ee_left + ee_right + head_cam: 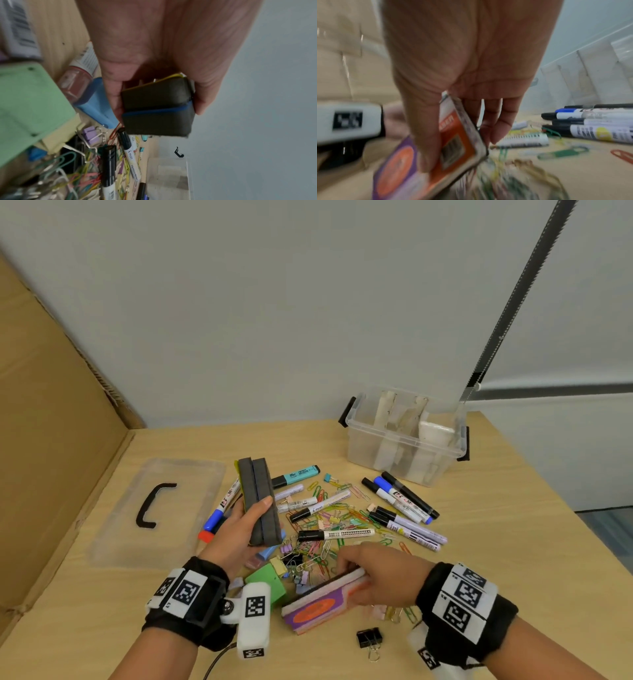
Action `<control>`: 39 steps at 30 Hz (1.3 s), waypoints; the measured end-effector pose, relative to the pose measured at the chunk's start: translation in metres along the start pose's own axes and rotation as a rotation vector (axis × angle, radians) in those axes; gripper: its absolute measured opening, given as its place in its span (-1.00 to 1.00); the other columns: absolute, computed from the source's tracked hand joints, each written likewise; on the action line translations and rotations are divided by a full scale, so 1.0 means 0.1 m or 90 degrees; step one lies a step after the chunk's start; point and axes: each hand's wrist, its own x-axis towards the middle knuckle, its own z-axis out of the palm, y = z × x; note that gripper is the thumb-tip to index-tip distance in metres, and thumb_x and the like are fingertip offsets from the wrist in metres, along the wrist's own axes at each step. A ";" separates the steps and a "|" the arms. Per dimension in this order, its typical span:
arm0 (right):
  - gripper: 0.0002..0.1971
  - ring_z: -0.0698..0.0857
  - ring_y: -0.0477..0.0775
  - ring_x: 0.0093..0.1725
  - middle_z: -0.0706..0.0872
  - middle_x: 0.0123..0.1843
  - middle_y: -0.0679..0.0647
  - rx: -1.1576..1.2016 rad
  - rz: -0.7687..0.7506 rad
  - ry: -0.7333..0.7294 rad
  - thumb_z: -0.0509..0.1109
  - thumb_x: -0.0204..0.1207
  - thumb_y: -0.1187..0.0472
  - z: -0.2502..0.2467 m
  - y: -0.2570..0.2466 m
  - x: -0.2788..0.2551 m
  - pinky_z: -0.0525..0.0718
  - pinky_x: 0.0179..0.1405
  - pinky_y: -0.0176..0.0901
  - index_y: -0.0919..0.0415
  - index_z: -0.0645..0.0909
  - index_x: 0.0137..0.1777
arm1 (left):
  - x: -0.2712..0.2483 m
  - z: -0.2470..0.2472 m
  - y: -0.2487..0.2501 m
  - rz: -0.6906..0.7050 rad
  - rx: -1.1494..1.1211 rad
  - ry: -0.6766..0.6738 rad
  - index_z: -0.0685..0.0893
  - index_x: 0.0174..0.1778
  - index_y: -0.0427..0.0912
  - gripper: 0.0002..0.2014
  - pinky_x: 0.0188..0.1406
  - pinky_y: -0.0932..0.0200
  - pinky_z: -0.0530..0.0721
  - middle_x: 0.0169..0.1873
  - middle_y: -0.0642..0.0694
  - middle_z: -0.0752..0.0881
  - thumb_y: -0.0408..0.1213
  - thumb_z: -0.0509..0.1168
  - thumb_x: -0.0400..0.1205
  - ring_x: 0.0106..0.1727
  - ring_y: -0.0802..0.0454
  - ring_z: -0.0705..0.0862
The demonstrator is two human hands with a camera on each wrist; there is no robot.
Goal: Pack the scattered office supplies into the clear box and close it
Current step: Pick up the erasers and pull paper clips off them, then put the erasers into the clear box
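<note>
White PILOT marker (320,506) beside paper clips (342,510).

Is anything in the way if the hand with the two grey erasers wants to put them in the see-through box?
Nothing visible blocks it. The left hand holds the two dark grey felt erasers above the table, and the clear plastic box stands open, though whitish dividers fill part of it.
</note>
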 end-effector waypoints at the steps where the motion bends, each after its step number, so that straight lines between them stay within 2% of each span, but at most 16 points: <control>1: -0.78 0.54 -0.04 -0.08 0.59 -0.02 -0.04 0.008 -0.034 0.034 0.46 0.43 0.17 -0.09 0.02 -0.04 0.56 -0.10 -0.14 0.06 0.51 0.01 | 0.01 0.03 0.01 -0.001 -0.008 0.007 0.45 0.43 -0.04 -0.59 0.11 -0.09 0.70 0.06 -0.20 0.74 -0.12 0.25 0.65 0.06 -0.11 0.75; 3: -0.80 0.46 -0.13 -0.01 0.49 0.00 -0.15 -0.024 -0.098 0.117 0.41 0.48 0.19 -0.29 0.09 -0.12 0.54 0.00 -0.21 -0.03 0.47 0.00 | 0.00 0.10 0.04 0.000 -0.016 0.019 0.44 0.45 -0.03 -0.57 0.21 -0.15 0.67 0.09 -0.18 0.74 -0.10 0.26 0.65 0.12 -0.13 0.72; 5: -0.72 0.42 -0.09 0.11 0.40 0.10 -0.18 -0.096 -0.134 0.211 0.37 0.46 0.30 -0.48 0.18 -0.19 0.53 0.08 -0.21 -0.05 0.42 0.04 | 0.01 0.19 0.08 0.006 -0.023 0.020 0.43 0.47 -0.01 -0.55 0.14 -0.11 0.69 0.13 -0.16 0.73 -0.09 0.25 0.65 0.13 -0.09 0.72; 7: -0.62 0.43 -0.03 0.15 0.37 0.18 -0.12 -0.181 -0.158 0.319 0.38 0.37 0.39 -0.65 0.28 -0.23 0.57 0.03 -0.21 -0.03 0.38 0.05 | 0.00 0.30 0.12 0.013 -0.042 0.025 0.43 0.46 -0.01 -0.57 -0.04 0.02 0.71 0.14 -0.14 0.73 -0.10 0.24 0.65 0.10 -0.04 0.72; 8: -0.59 0.45 -0.01 0.15 0.37 0.19 -0.08 -0.206 -0.167 0.363 0.39 0.33 0.41 -0.72 0.33 -0.24 0.61 -0.03 -0.20 -0.02 0.37 0.04 | -0.01 0.34 0.14 0.017 -0.055 0.027 0.44 0.46 -0.01 -0.57 -0.06 0.03 0.71 0.14 -0.14 0.74 -0.11 0.25 0.65 0.10 -0.04 0.72; 10: -0.57 0.48 0.02 0.14 0.38 0.20 -0.03 -0.218 -0.174 0.434 0.42 0.29 0.43 -0.80 0.45 -0.25 0.66 -0.12 -0.19 0.02 0.38 0.03 | 0.02 0.40 0.14 0.024 -0.070 0.023 0.42 0.49 0.00 -0.47 0.06 -0.06 0.69 0.18 -0.14 0.73 -0.07 0.30 0.58 0.16 -0.07 0.72; 14: -0.55 0.54 -0.02 0.17 0.43 0.22 -0.02 -0.162 -0.197 0.500 0.51 0.32 0.38 -0.86 0.64 -0.21 0.67 -0.01 -0.21 0.01 0.41 0.08 | 0.07 0.50 0.15 0.058 -0.052 0.014 0.37 0.54 0.08 -0.35 0.30 -0.19 0.61 0.27 -0.09 0.70 0.00 0.33 0.49 0.25 -0.07 0.70; 17: -0.72 0.56 -0.14 0.14 0.51 0.14 -0.14 -0.030 -0.233 0.523 0.38 0.47 0.26 -0.99 0.66 -0.17 0.57 0.10 -0.36 -0.02 0.47 0.11 | 0.08 0.61 0.21 0.085 -0.023 0.013 0.36 0.52 0.09 -0.40 0.15 -0.06 0.68 0.28 -0.08 0.67 -0.04 0.31 0.53 0.24 -0.05 0.69; 18: -0.74 0.58 -0.17 0.11 0.54 0.10 -0.17 0.027 -0.227 0.535 0.37 0.50 0.24 -1.06 0.64 -0.15 0.54 0.12 -0.40 -0.06 0.49 0.11 | 0.09 0.64 0.23 0.094 -0.018 0.018 0.37 0.49 0.10 -0.47 0.09 0.00 0.69 0.27 -0.08 0.67 -0.08 0.29 0.58 0.22 -0.04 0.70; 20: -0.67 0.61 -0.21 0.12 0.58 0.10 -0.19 0.120 -0.194 0.557 0.38 0.53 0.28 -1.28 0.62 -0.09 0.56 0.15 -0.43 -0.16 0.46 0.13 | 0.12 0.69 0.29 0.107 -0.013 0.030 0.40 0.45 0.11 -0.56 0.09 0.01 0.69 0.25 -0.08 0.68 -0.13 0.26 0.63 0.18 -0.06 0.74; 23: -0.68 0.63 -0.13 0.20 0.61 0.20 -0.04 0.198 -0.165 0.629 0.35 0.56 0.33 -1.68 0.65 0.08 0.63 0.16 -0.31 -0.01 0.48 0.24 | 0.16 0.70 0.35 0.122 0.002 0.039 0.50 0.33 0.13 -0.66 0.19 -0.09 0.67 0.20 -0.09 0.71 -0.13 0.28 0.62 0.16 -0.14 0.75; 26: -0.66 0.63 -0.06 0.17 0.60 0.24 0.04 0.185 -0.084 0.712 0.30 0.59 0.31 -2.02 0.72 0.35 0.57 0.05 -0.39 0.10 0.47 0.34 | 0.19 0.67 0.38 0.125 0.025 0.034 0.53 0.26 0.16 -0.67 0.24 -0.14 0.66 0.17 -0.07 0.72 -0.08 0.30 0.56 0.16 -0.12 0.76; 29: -0.64 0.56 -0.04 0.09 0.53 0.29 0.11 0.103 0.045 0.662 0.22 0.64 0.29 -2.19 0.78 0.66 0.50 0.02 -0.28 0.10 0.43 0.42 | 0.23 0.62 0.36 0.115 0.031 0.035 0.53 0.28 0.11 -0.65 0.18 -0.10 0.69 0.18 -0.07 0.72 -0.08 0.29 0.56 0.11 -0.05 0.78; 33: -0.64 0.64 0.22 0.17 0.56 0.28 0.18 0.000 0.177 0.527 0.23 0.61 0.31 -2.23 0.83 1.00 0.64 0.07 0.01 0.12 0.42 0.40 | 0.28 0.54 0.33 0.094 0.022 0.042 0.54 0.22 0.14 -0.67 -0.03 0.03 0.73 0.16 -0.07 0.73 -0.09 0.30 0.53 0.02 0.05 0.81; 36: -0.71 0.67 0.27 0.10 0.63 0.22 0.23 -0.016 0.257 0.448 0.24 0.58 0.31 -2.23 0.86 1.23 0.69 0.02 0.07 0.15 0.44 0.30 | 0.30 0.51 0.31 0.085 0.009 0.052 0.56 0.14 0.16 -0.76 -0.04 0.03 0.73 0.11 -0.07 0.75 -0.14 0.28 0.56 0.00 0.05 0.81; 39: -0.69 0.67 0.32 0.13 0.65 0.20 0.30 -0.001 0.334 0.359 0.21 0.57 0.35 -2.25 0.87 1.39 0.62 -0.02 0.04 0.24 0.41 0.31 | 0.32 0.50 0.28 0.079 0.006 0.051 0.56 0.21 0.10 -0.67 0.01 0.01 0.74 0.11 -0.08 0.77 -0.12 0.30 0.51 0.04 0.04 0.80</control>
